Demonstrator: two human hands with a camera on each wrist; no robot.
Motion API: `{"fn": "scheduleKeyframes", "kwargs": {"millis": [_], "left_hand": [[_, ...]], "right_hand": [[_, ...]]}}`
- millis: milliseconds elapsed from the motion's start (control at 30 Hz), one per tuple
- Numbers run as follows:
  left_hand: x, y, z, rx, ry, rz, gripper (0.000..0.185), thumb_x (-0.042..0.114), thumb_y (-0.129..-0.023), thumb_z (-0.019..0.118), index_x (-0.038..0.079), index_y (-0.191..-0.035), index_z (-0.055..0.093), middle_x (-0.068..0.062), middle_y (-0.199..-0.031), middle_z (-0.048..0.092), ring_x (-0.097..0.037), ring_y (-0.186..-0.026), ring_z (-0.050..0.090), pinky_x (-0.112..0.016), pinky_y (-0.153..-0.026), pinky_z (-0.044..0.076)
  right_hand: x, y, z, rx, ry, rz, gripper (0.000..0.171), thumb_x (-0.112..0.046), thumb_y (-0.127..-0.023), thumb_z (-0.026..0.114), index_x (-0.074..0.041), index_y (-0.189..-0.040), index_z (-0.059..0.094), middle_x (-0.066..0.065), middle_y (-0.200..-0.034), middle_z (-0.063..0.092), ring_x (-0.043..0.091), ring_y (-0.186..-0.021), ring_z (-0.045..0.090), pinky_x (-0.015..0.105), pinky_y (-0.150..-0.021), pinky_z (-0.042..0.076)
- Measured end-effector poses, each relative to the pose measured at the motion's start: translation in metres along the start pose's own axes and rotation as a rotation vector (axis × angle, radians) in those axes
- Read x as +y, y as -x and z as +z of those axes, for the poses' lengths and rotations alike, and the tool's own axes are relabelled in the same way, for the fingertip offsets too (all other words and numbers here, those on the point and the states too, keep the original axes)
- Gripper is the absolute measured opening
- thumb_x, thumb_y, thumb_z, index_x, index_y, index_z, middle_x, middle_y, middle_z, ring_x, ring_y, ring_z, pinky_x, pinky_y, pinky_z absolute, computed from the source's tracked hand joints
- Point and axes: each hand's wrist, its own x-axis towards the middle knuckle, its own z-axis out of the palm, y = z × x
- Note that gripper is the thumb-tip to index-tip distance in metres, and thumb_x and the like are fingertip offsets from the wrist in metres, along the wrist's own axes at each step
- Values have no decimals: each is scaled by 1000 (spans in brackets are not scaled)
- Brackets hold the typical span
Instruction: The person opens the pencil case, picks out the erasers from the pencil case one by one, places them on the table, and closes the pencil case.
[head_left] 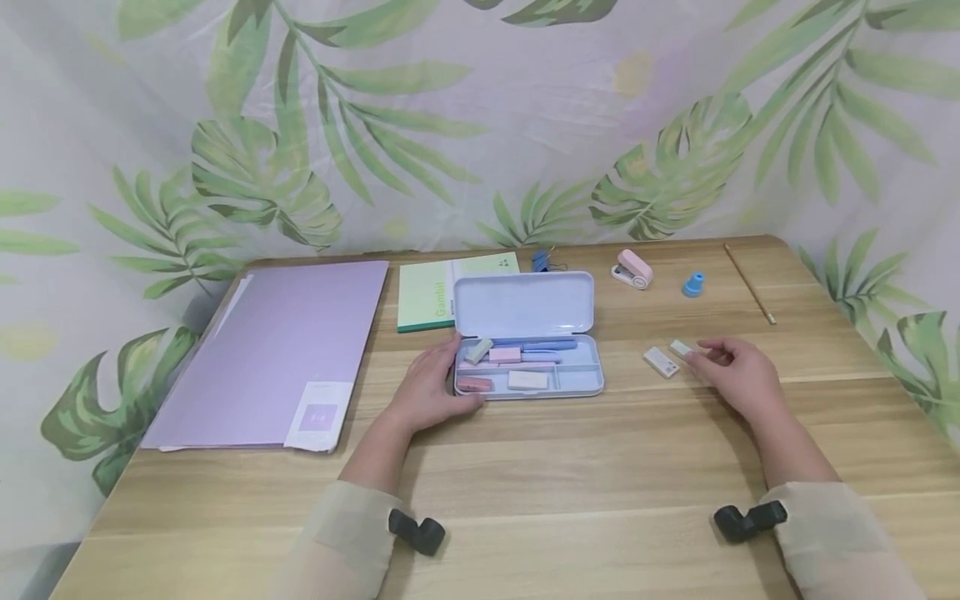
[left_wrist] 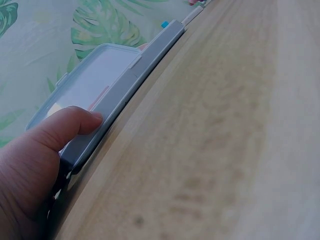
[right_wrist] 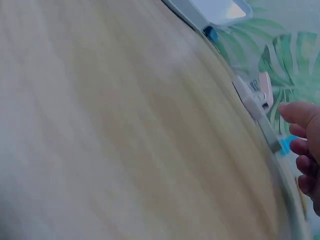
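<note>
Head view: left hand (head_left: 431,383) grips case (head_left: 524,305) containing erasers (head_left: 528,380); right hand (head_left: 741,377), empty, curls loosely.

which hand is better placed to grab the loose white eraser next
Probably the right hand: it is close to the loose white eraser, while the left hand is farther away and grips the left end of the open pencil case.

Case (head_left: 579,381): pale blue, flat, lid (head_left: 524,304) up at 12 o'clock, pens (head_left: 551,344) and erasers (head_left: 528,380) inside; left hand (head_left: 432,386) grips 9 o'clock end. White eraser (head_left: 662,362) flat at 3 o'clock of case; pale-green eraser (head_left: 679,347) at its 2 o'clock, by right hand (head_left: 738,375).
</note>
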Motion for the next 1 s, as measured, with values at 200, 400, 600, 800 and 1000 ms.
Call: {"fn": "scheduleKeyframes", "kwargs": {"millis": [200, 400, 600, 800, 1000], "left_hand": [[-1, -1, 0, 3, 4, -4, 105, 49, -74, 72, 6, -156, 23, -10, -160, 31, -31, -148, 29, -47, -124, 19], [-1, 0, 0, -6, 3, -8, 105, 49, -74, 72, 7, -156, 22, -10, -161, 30, -30, -149, 27, -47, -124, 18], [-1, -1, 1, -9, 16, -14, 105, 50, -74, 72, 8, -157, 22, -9, -161, 31, -30, -149, 27, -47, -124, 18], [-1, 0, 0, -8, 17, -14, 105, 50, -75, 72, 9, -157, 22, -9, -161, 30, -30, -149, 27, -48, -124, 18], [-1, 1, -1, -14, 15, -19, 106, 52, -75, 72, 9, -157, 20, -9, -162, 28, -30, -149, 26, -47, -124, 18]], "right_hand": [[-43, -5, 21, -33, -18, -161, 47, -36, -93, 64, -3, -127, 62, 17, -109, 64, 25, -93, 55, 29, -74, 46], [-93, -14, 65, -164, -43, -293, 43, -34, -90, 69, -8, -123, 66, 14, -111, 66, 28, -99, 58, 40, -85, 50], [-128, -20, 97, -250, -36, -404, 39, -30, -87, 72, -7, -119, 70, 13, -112, 68, 29, -108, 60, 46, -97, 49], [-148, -26, 112, -336, 70, -474, 43, -36, -87, 72, -10, -121, 70, 9, -109, 68, 26, -106, 59, 44, -98, 48], [-157, -28, 119, -365, 98, -468, 36, -34, -87, 72, -10, -114, 73, 7, -105, 68, 23, -101, 60, 41, -95, 50]]}}
